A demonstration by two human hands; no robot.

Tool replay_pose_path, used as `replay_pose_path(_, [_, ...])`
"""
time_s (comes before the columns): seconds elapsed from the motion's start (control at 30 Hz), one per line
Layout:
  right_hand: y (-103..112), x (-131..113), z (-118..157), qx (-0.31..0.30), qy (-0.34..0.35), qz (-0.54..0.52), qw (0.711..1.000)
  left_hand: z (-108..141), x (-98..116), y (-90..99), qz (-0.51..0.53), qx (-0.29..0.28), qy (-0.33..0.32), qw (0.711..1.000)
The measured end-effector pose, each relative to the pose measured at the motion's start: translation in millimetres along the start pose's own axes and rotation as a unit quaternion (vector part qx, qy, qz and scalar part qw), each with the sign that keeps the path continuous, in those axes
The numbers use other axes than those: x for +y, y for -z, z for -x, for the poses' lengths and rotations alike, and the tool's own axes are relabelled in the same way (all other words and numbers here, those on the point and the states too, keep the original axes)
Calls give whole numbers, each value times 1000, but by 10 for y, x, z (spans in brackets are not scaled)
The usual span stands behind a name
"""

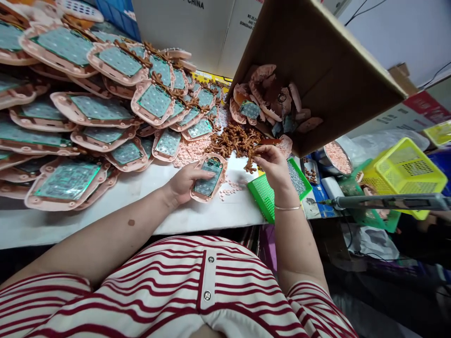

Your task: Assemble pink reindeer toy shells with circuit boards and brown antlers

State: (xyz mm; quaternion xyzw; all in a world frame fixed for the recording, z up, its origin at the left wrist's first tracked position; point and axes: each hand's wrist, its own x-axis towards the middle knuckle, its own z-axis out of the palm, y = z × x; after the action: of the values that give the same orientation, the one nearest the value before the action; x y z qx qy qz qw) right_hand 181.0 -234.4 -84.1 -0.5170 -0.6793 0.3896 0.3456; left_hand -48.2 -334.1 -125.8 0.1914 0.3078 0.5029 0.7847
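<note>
My left hand (pixel 185 182) is closed around a pink plastic casing half (pixel 210 177) with a green circuit board in it, tilted just above the white table. The thumb lies across the board. My right hand (pixel 273 165) pinches a small brown antler-shaped piece (pixel 250 162) between thumb and fingertips. Behind it spreads a heap of the same brown antler pieces (pixel 232 138). Small pink plastic parts (pixel 192 152) lie to the left of that heap, and a few more (pixel 230 188) sit right of the held casing.
Stacks of pink casings with boards (pixel 102 110) fill the left side. A tilted cardboard box (pixel 327 70) holds pink shells. On the right are a green perforated basket (pixel 260 190) with screws, a grey electric screwdriver (pixel 384 202), a metal bowl (pixel 348 173) and a yellow basket (pixel 405 164).
</note>
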Motion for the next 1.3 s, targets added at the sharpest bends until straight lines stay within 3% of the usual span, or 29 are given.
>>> replay_pose_path(0.1, [-196,-51,300,-25,32,-204,978,36,20,-8,-1,-57,22,998])
replay_pose_path(0.23, [-559,-30,540,-59,-1,-269,961,85,37,-19,-20,-110,11,994])
replay_pose_path(0.33, [-702,-12,607,-29,-37,-316,948,77,44,-12,-20,-72,-15,997])
replay_pose_path(0.43, [-723,-20,651,-36,-102,-349,931,46,49,-3,-19,-24,-53,998])
replay_pose_path(0.57, [-717,-54,708,-10,-129,-333,934,23,48,-19,-50,-13,-66,996])
replay_pose_path(0.7, [-743,-44,718,-55,-134,-293,945,30,47,-45,-58,4,-80,995])
replay_pose_path(0.83, [-710,0,658,66,-76,-306,947,33,42,-30,-60,16,-61,996])
replay_pose_path(0.9, [-665,-3,626,93,-54,-315,943,36,34,-19,-76,13,-41,996])
replay_pose_path(1.07, [-605,-76,611,42,-24,-281,959,61,12,-33,-110,-37,-14,993])
replay_pose_path(1.3, [-614,-78,645,6,18,-179,984,69,-20,-18,-159,-52,-21,986])
